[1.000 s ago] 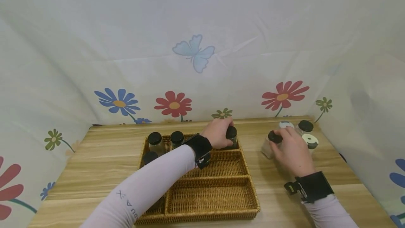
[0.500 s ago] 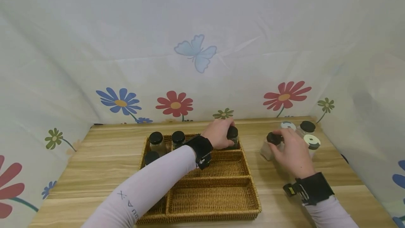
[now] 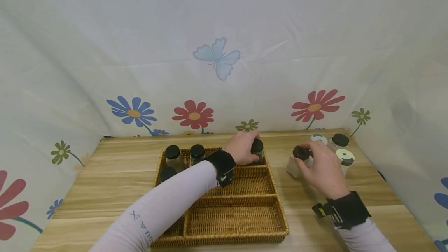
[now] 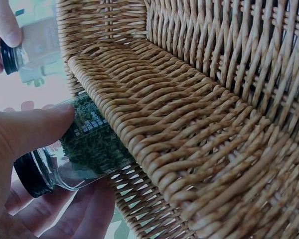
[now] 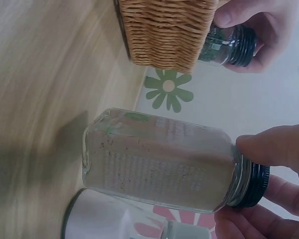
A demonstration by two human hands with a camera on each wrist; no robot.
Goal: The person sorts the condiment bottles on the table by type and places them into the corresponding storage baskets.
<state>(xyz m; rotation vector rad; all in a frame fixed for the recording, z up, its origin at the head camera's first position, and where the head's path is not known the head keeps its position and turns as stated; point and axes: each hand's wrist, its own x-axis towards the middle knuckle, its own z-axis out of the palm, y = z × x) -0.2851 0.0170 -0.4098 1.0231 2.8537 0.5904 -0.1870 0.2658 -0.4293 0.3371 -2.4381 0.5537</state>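
In the head view my left hand (image 3: 241, 149) reaches into the back right compartment of a divided wicker basket (image 3: 283, 224). It grips a glass spice jar (image 4: 92, 149) of green dried herbs with a black lid, thumb on one side and fingers on the other. Right of the basket, my right hand (image 3: 324, 170) holds another spice jar (image 5: 159, 159) by the neck and black lid. This jar has pale brownish powder inside. Its base looks just off the tabletop, and it leans slightly in the head view.
Jars with black lids (image 3: 173, 152) stand in the basket's left and back compartments; my left arm partly covers them. Beyond the right hand stand a black-lidded jar (image 3: 340, 140) and jars with pale lids (image 3: 345, 155). A floral cloth (image 3: 224, 100) surrounds the wooden table (image 3: 105, 186).
The right hand's jar has shifted slightly left, toward the basket, and tilted a little. My left hand keeps its grip on the herb jar in the same place.
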